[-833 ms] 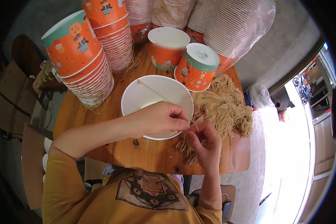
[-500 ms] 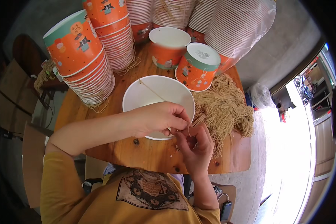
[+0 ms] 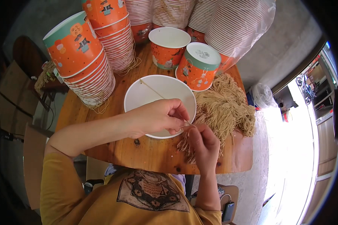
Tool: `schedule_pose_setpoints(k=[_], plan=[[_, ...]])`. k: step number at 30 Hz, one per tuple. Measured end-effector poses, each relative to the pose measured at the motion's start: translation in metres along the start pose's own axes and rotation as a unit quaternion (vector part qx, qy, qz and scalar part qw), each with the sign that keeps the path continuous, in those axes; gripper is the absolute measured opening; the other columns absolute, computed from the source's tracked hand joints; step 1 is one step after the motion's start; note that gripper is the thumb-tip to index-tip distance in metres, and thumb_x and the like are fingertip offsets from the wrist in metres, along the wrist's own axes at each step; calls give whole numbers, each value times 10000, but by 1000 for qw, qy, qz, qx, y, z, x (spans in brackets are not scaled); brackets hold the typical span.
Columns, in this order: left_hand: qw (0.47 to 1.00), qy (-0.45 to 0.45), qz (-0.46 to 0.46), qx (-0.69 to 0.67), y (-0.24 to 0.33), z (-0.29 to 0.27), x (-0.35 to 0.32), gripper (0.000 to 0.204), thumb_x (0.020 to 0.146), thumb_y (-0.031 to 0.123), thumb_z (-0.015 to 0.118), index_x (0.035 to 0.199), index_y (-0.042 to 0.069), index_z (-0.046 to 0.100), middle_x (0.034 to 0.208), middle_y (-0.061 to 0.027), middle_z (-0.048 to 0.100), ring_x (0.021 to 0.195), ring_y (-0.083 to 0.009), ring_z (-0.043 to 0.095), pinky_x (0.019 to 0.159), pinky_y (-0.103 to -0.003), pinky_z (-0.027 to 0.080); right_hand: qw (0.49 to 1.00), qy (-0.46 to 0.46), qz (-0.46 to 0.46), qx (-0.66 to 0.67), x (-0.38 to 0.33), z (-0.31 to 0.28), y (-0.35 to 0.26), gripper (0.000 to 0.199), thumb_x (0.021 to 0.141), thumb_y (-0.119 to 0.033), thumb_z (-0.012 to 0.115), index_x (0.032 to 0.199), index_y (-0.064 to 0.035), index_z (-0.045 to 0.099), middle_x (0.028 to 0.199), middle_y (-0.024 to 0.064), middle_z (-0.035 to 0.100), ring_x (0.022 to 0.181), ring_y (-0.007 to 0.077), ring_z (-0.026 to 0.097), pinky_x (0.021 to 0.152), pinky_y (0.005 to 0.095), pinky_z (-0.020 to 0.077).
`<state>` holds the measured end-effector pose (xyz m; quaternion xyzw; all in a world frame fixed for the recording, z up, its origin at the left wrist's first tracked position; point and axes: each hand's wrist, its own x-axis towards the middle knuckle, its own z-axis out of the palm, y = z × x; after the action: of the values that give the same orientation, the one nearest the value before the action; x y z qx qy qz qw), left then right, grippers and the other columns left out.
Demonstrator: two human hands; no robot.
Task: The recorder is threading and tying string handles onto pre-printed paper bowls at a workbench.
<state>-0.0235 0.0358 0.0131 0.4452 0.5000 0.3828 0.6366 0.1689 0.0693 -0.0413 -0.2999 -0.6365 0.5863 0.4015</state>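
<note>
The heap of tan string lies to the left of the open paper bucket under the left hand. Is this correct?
Not the side: the head view shows the heap of tan string lying right of the open paper bucket. It is indeed under the left hand.

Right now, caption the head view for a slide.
Left hand and right hand hold string by a tub and yarn pile.

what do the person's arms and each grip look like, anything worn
The left grip and right grip are bare human hands; no gloves, watch or bracelet show. The left forearm and right forearm are bare too. The left sleeve and right sleeve are plain mustard yellow, the left ending near the elbow.
</note>
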Motion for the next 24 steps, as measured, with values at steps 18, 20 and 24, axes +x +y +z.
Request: schedule_pose_setpoints(k=[18, 20, 24], plan=[[981, 37, 104, 159, -2, 11, -13, 302, 895, -24, 557, 1175, 45, 465, 974, -27, 493, 902, -75, 505, 810, -237, 472, 959, 69, -127, -243, 4, 9, -14, 132, 798, -60, 749, 892, -32, 660, 676, 31, 502, 518, 90, 424, 483, 244, 371], [975, 36, 136, 171, -8, 11, -9, 280, 884, 2, 571, 1145, 30, 475, 990, -60, 507, 878, -103, 531, 796, -261, 477, 963, 74, -102, -238, 3, 9, -16, 106, 805, -42, 727, 866, -29, 642, 672, 37, 516, 518, 96, 431, 486, 250, 378], [961, 35, 140, 235, -7, 10, -9, 260, 869, 44, 596, 1106, 9, 495, 1076, -109, 484, 885, -146, 562, 803, -289, 486, 964, 70, -103, -234, 3, 8, -16, 89, 811, -25, 703, 851, -22, 624, 679, 40, 530, 520, 97, 440, 491, 252, 385]])
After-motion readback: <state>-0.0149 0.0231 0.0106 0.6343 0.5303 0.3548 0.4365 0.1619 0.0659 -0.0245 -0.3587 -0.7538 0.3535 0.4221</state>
